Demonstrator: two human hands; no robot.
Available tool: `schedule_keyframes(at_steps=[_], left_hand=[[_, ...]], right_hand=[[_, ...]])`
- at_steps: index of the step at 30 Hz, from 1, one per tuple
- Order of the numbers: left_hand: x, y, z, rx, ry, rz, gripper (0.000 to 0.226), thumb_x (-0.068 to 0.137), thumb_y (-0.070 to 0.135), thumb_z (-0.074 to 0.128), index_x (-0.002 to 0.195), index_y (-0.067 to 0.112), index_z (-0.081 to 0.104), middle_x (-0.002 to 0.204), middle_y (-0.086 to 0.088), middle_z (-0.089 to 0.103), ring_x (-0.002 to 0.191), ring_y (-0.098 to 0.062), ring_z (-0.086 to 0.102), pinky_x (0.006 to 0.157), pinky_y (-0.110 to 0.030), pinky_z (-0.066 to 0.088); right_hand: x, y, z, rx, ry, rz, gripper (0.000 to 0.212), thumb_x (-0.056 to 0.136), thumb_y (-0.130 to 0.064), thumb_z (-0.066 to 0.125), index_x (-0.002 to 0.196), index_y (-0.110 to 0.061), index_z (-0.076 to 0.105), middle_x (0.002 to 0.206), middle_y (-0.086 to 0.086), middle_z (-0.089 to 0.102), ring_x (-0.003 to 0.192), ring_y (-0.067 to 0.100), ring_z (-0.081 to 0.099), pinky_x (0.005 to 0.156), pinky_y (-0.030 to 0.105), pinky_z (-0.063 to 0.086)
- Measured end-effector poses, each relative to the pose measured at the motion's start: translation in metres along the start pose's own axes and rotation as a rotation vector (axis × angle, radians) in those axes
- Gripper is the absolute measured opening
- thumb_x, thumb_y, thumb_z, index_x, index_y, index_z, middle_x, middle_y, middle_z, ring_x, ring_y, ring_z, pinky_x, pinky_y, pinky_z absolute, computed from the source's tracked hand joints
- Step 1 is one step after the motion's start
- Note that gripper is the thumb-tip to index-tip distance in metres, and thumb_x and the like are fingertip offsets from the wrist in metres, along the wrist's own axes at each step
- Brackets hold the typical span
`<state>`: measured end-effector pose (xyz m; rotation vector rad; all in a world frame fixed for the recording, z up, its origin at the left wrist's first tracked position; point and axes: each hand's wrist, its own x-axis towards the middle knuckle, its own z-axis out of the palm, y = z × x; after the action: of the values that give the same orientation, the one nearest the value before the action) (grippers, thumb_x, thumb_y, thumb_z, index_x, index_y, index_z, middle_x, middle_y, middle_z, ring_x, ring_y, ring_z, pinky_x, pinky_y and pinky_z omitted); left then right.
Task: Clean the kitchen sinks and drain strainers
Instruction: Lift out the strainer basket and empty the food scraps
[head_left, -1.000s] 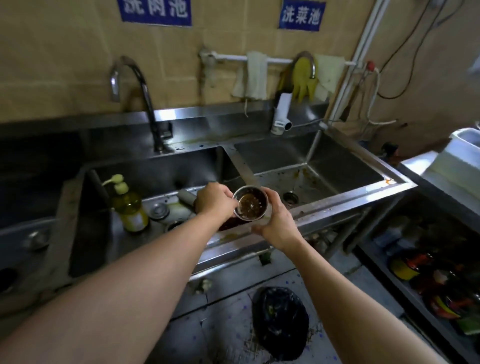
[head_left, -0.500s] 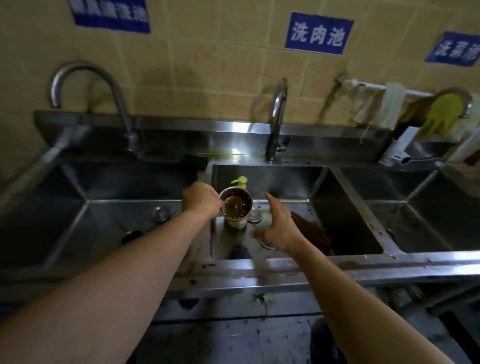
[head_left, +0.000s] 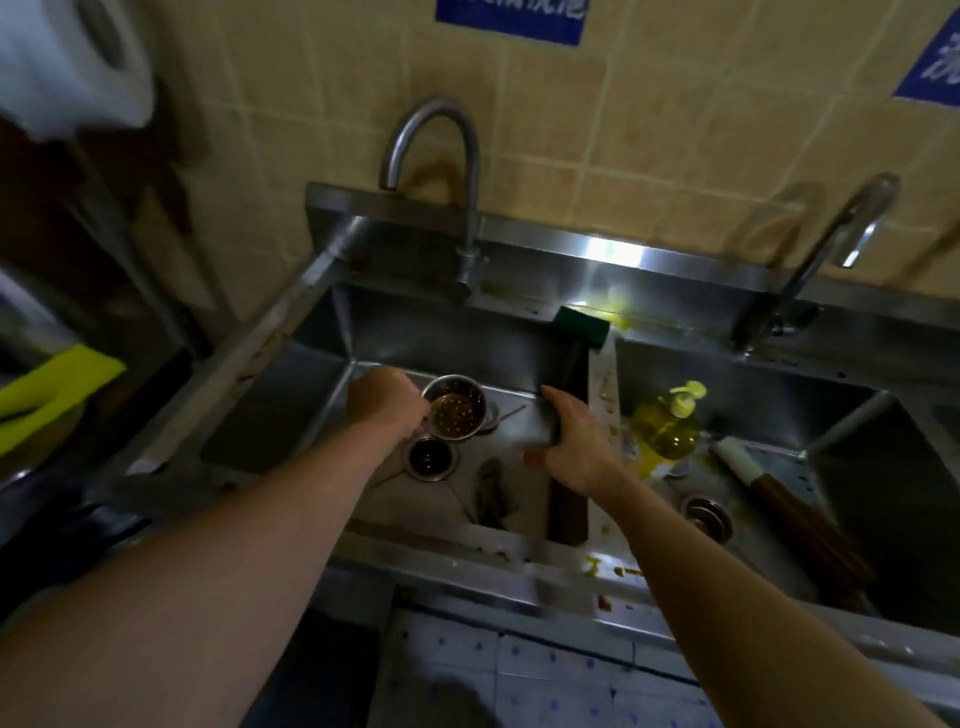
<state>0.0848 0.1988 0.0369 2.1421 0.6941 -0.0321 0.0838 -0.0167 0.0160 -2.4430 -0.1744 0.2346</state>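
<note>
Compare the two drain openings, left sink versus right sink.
The left drain is open, a dark hole; its strainer is lifted out, gripped by the left hand. The right drain has a strainer seated in it. The left drain lies below the hands; the right drain lies beside the soap bottle. Both have round steel rims.

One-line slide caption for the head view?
Left hand holds perforated steel strainer basket above open drain; right hand holds nothing.
</note>
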Motion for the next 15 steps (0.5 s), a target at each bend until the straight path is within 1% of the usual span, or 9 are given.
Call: schedule_keyframes(at_steps=[3, 6, 8, 10, 11, 13, 15], left_hand=[[0.025, -0.022, -0.012, 0.01, 0.0, -0.066, 0.022, 0.084, 0.006, 0.069, 0.106, 0.003, 0.066, 0.102, -0.015, 0.069, 0.091, -0.027, 0.067, 0.08, -0.04, 0.058], [0.042, -0.037, -0.014, 0.045, -0.005, -0.08, 0.017, 0.083, 0.006, 0.07, 0.099, 0.002, 0.069, 0.099, -0.014, 0.07, 0.091, -0.027, 0.068, 0.081, -0.04, 0.058], [0.057, -0.046, -0.012, 0.049, 0.004, -0.119, 0.013, 0.081, 0.005, 0.072, 0.094, 0.004, 0.07, 0.092, -0.013, 0.071, 0.084, -0.024, 0.069, 0.077, -0.037, 0.059], [0.072, -0.055, -0.006, 0.045, -0.006, -0.163, 0.01, 0.08, 0.004, 0.072, 0.089, 0.006, 0.069, 0.087, -0.01, 0.071, 0.076, -0.021, 0.069, 0.072, -0.033, 0.059], [0.08, -0.06, -0.001, 0.049, -0.019, -0.18, 0.01, 0.08, 0.004, 0.072, 0.089, 0.006, 0.068, 0.088, -0.011, 0.071, 0.076, -0.021, 0.069, 0.072, -0.033, 0.059], [0.097, -0.067, 0.01, 0.076, -0.049, -0.202, 0.014, 0.079, 0.002, 0.073, 0.091, 0.003, 0.067, 0.092, -0.015, 0.07, 0.082, -0.025, 0.069, 0.078, -0.038, 0.058], [0.114, -0.073, 0.022, 0.12, -0.077, -0.219, 0.017, 0.079, 0.002, 0.073, 0.095, 0.001, 0.069, 0.095, -0.018, 0.071, 0.088, -0.03, 0.069, 0.081, -0.04, 0.057]], right_hand=[[0.025, -0.013, 0.024, 0.022, -0.077, -0.015, 0.09, 0.07, -0.021, 0.081, 0.145, -0.018, 0.032, 0.145, 0.007, 0.035, 0.134, 0.027, 0.033, 0.112, 0.04, 0.029], [0.045, -0.017, 0.04, 0.052, -0.128, 0.006, 0.09, 0.071, -0.018, 0.081, 0.146, -0.016, 0.031, 0.148, 0.008, 0.033, 0.136, 0.027, 0.031, 0.113, 0.04, 0.03], [0.065, -0.018, 0.053, 0.052, -0.167, 0.003, 0.089, 0.072, -0.017, 0.081, 0.146, -0.013, 0.032, 0.148, 0.009, 0.035, 0.138, 0.027, 0.031, 0.114, 0.041, 0.03], [0.083, -0.017, 0.066, 0.036, -0.191, 0.022, 0.09, 0.072, -0.017, 0.081, 0.147, -0.014, 0.031, 0.15, 0.009, 0.033, 0.139, 0.027, 0.028, 0.115, 0.039, 0.027], [0.093, -0.015, 0.072, 0.034, -0.197, 0.035, 0.091, 0.072, -0.017, 0.081, 0.147, -0.015, 0.03, 0.151, 0.008, 0.031, 0.139, 0.027, 0.027, 0.115, 0.038, 0.026], [0.111, -0.007, 0.086, 0.053, -0.215, 0.065, 0.092, 0.072, -0.018, 0.081, 0.148, -0.018, 0.03, 0.153, 0.006, 0.029, 0.14, 0.026, 0.027, 0.115, 0.039, 0.028], [0.127, 0.003, 0.099, 0.066, -0.229, 0.093, 0.093, 0.07, -0.018, 0.082, 0.147, -0.022, 0.03, 0.153, 0.005, 0.029, 0.139, 0.025, 0.028, 0.114, 0.037, 0.029]])
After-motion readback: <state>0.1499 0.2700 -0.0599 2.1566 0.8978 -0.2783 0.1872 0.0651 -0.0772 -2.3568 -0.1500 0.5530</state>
